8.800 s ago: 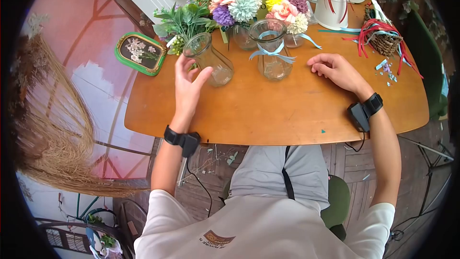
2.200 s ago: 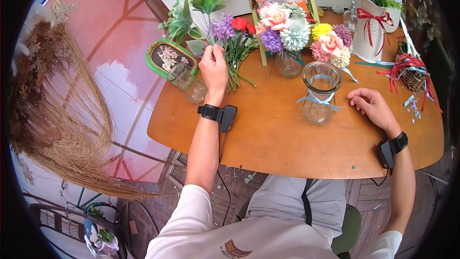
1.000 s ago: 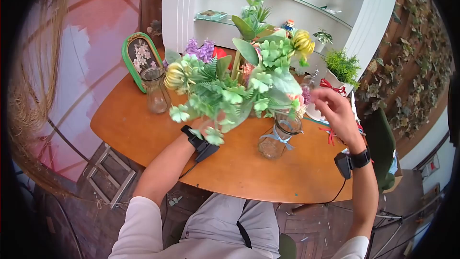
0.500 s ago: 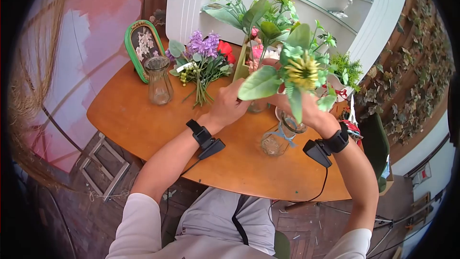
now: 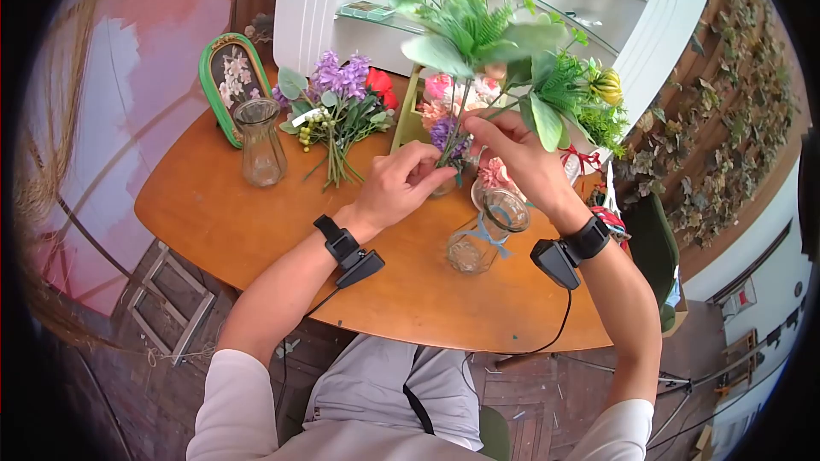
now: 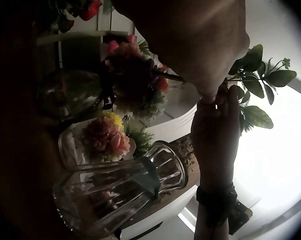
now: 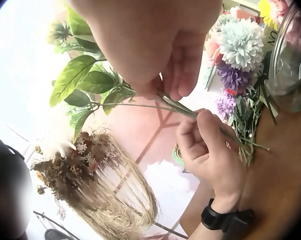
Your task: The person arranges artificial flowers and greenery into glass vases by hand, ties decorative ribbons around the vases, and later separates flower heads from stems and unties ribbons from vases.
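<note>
Leafy stems (image 5: 478, 38) are pinched by left hand (image 5: 398, 185) and right hand (image 5: 528, 160).

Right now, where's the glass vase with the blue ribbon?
In the head view, the ribboned vase stands on the table, slightly right of the picture's centre, with the right hand above it in frame.

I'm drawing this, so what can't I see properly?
Left wrist view: most of the held stems, behind the left hand.
Right wrist view: the rest of the glass vase, cut off by the right edge.
Head view: any writing on the white tag, too small.
</note>
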The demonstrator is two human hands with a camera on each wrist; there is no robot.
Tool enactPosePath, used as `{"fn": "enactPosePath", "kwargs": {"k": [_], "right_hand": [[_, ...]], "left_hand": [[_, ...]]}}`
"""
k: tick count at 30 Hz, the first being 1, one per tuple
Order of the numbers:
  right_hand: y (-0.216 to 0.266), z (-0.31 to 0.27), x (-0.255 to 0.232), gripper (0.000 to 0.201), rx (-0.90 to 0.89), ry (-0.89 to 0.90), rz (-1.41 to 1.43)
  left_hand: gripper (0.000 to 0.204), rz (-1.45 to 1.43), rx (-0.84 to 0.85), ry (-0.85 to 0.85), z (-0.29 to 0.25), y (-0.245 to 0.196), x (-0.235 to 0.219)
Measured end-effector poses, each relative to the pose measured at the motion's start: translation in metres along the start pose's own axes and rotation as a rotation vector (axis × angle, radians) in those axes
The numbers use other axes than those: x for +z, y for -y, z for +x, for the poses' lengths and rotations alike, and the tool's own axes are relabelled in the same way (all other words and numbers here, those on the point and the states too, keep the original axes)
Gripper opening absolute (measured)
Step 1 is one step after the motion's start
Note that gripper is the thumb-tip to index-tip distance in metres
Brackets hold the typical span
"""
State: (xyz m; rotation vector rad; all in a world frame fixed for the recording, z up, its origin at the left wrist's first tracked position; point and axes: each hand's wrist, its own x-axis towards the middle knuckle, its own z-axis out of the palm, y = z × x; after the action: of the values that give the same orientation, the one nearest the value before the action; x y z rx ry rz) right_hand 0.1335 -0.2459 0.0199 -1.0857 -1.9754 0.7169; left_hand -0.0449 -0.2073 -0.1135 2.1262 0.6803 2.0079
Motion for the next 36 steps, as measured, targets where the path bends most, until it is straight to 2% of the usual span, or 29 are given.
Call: {"fn": "enactPosePath", "kwargs": {"k": [3,5,7,9,10,11,13,14,15,17,18,19,21,22,24,28,31,36], "right_hand": [[0.005,-0.003,-0.005,0.031,-0.044,-0.040,-0.006],[0.008,-0.006,-0.007,0.028,-0.100,-0.056,-0.191],[0.002,-0.007,-0.009,0.026,-0.076,-0.050,-0.169],[-0.012,-0.003,-0.002,0.024,0.223,-0.021,1.043],[-0.014,-0.008,-0.008,0.023,-0.095,-0.025,0.364],[0.003,-0.015,-0.011,0.023,-0.391,-0.026,-0.325],[0.020,-0.016,-0.010,0.021,-0.200,0.031,-0.316],[-0.031,-0.009,-0.006,0.023,-0.455,-0.007,0.062],[-0.023,-0.010,-0.012,0.023,-0.455,-0.012,0.063],[-0.003,-0.009,-0.027,0.030,-0.040,0.260,-0.378],[-0.013,-0.003,-0.016,0.031,-0.290,0.157,-0.489],[-0.027,0.004,-0.017,0.033,-0.559,0.125,-0.415],[-0.037,-0.003,-0.024,0.029,-0.522,0.106,-0.429],[-0.040,0.000,-0.024,0.029,-0.519,0.107,-0.427],[-0.013,0.008,-0.014,0.031,-0.043,0.182,-0.209],[0.007,-0.001,-0.006,0.023,-0.092,0.060,0.004],[-0.011,0.009,-0.009,0.019,-0.101,0.029,0.044],[0.019,-0.001,-0.039,0.021,-0.156,-0.064,0.048]], "left_hand": [[0.015,-0.015,0.079,-0.041,0.001,-0.001,0.003],[0.013,0.010,-0.039,-0.024,0.002,-0.007,0.001],[0.008,-0.010,-0.063,0.010,0.002,-0.008,0.001],[0.007,0.025,-0.012,0.006,0.001,-0.007,0.000],[0.009,0.066,0.095,0.027,0.004,-0.006,-0.002],[0.009,0.066,0.095,0.031,0.001,-0.005,-0.001],[0.012,-0.017,-0.027,0.071,-0.007,0.003,0.004],[0.016,0.106,0.075,0.126,-0.010,0.011,0.001],[0.019,0.044,0.091,0.076,-0.012,0.005,0.001],[0.021,0.009,0.147,0.058,-0.011,0.010,0.006],[0.020,0.419,0.371,0.018,-0.009,0.014,0.003],[0.020,0.420,0.369,0.020,-0.010,0.015,0.003],[0.019,0.045,-0.042,0.193,-0.009,0.008,0.002],[0.016,0.042,-0.037,0.167,-0.010,0.011,0.004],[0.015,0.018,-0.062,0.189,-0.008,0.004,0.003],[0.015,-0.041,-0.092,0.204,-0.008,0.004,0.005],[0.016,-0.069,-0.115,0.186,-0.008,0.001,0.005],[0.014,-0.070,-0.132,0.213,-0.007,-0.001,0.004]]}}
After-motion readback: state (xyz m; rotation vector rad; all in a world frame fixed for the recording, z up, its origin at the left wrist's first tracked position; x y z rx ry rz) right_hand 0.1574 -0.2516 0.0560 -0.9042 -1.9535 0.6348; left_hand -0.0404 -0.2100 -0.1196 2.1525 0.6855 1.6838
